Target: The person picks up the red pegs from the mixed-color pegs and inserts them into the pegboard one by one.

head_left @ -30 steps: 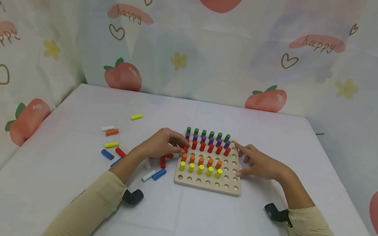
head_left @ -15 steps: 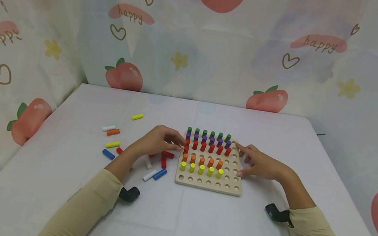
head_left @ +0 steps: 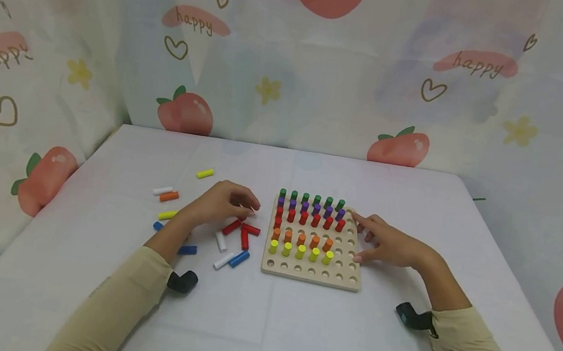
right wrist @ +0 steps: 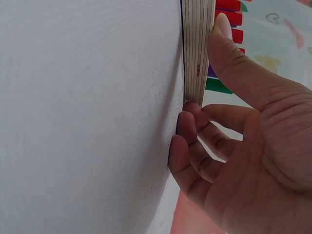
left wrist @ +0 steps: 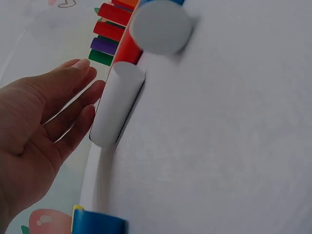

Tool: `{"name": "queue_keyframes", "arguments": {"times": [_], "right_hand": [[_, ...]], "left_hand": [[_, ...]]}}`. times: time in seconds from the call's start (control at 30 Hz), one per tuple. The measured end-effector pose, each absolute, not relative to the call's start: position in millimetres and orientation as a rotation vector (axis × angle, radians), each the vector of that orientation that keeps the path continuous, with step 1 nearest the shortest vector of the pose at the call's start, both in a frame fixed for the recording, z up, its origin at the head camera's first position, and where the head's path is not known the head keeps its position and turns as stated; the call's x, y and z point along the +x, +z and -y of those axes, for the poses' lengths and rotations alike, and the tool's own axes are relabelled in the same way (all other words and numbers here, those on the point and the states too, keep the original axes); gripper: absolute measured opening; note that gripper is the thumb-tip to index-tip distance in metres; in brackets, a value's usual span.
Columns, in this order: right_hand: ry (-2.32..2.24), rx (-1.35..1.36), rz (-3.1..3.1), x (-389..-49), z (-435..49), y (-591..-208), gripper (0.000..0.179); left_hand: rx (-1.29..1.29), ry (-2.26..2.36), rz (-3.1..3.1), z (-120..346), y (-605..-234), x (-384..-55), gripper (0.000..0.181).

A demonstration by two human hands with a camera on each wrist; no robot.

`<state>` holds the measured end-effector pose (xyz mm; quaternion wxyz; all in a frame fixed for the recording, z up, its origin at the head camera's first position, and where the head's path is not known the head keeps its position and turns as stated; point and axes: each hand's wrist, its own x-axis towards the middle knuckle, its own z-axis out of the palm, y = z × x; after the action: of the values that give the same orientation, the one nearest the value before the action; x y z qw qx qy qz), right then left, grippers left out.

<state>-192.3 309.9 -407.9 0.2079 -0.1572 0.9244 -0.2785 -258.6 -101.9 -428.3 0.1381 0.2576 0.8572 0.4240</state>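
Observation:
A wooden pegboard (head_left: 311, 273) carries rows of green, purple, red, orange and yellow pegs. A single red peg (head_left: 277, 222) stands at the left end of the row before the full red one. My left hand (head_left: 219, 203) is left of the board over loose pegs, its fingers relaxed and holding nothing. Close below its fingertips lie several loose red pegs (head_left: 244, 239). In the left wrist view a white peg (left wrist: 117, 105) lies near the fingers. My right hand (head_left: 390, 243) rests at the board's right edge, thumb on top and loosely bent fingertips against its side (right wrist: 197, 53).
Loose blue (head_left: 239, 259), white (head_left: 223, 261), orange (head_left: 169, 196) and yellow pegs (head_left: 205, 173) are scattered left of the board on a white-covered table (head_left: 293, 331). A patterned cloth (head_left: 294, 82) hangs behind the table. The left forearm hides part of the peg pile.
My left hand has let go of the red peg at the board's left end and moved left over the loose pegs. The right hand has stayed at the board's edge.

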Motion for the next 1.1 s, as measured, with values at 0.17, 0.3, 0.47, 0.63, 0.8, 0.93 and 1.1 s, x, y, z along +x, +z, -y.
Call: {"name": "queue_keyframes", "arguments": {"times": [0.17,0.3,0.47,0.63,0.8,0.93,1.1], "right_hand": [[-0.756,-0.449,-2.584,-193,-311,-408,0.105],[-0.756,-0.456,-2.585,-193,-312,-408,0.105],[-0.764,-0.448,-2.58,-193,-313,-408,0.105],[-0.762,-0.452,-2.58,-193,-312,-409,0.105],[-0.763,-0.445,-2.576,-193,-311,-409,0.104],[-0.764,-0.443,-2.573,-193,-310,-408,0.104],[-0.757,-0.446,-2.576,-193,-310,-408,0.103]], "left_hand": [[0.741,1.222,-2.499,111,-428,-262,0.022],[0.762,1.214,-2.528,116,-428,-264,0.021],[0.756,1.161,-2.553,121,-429,-265,0.022],[0.74,1.131,-2.558,128,-431,-265,0.024],[0.732,1.138,-2.56,136,-431,-263,0.027],[0.722,1.147,-2.564,143,-431,-261,0.028],[0.706,1.161,-2.569,150,-431,-261,0.029]]}}
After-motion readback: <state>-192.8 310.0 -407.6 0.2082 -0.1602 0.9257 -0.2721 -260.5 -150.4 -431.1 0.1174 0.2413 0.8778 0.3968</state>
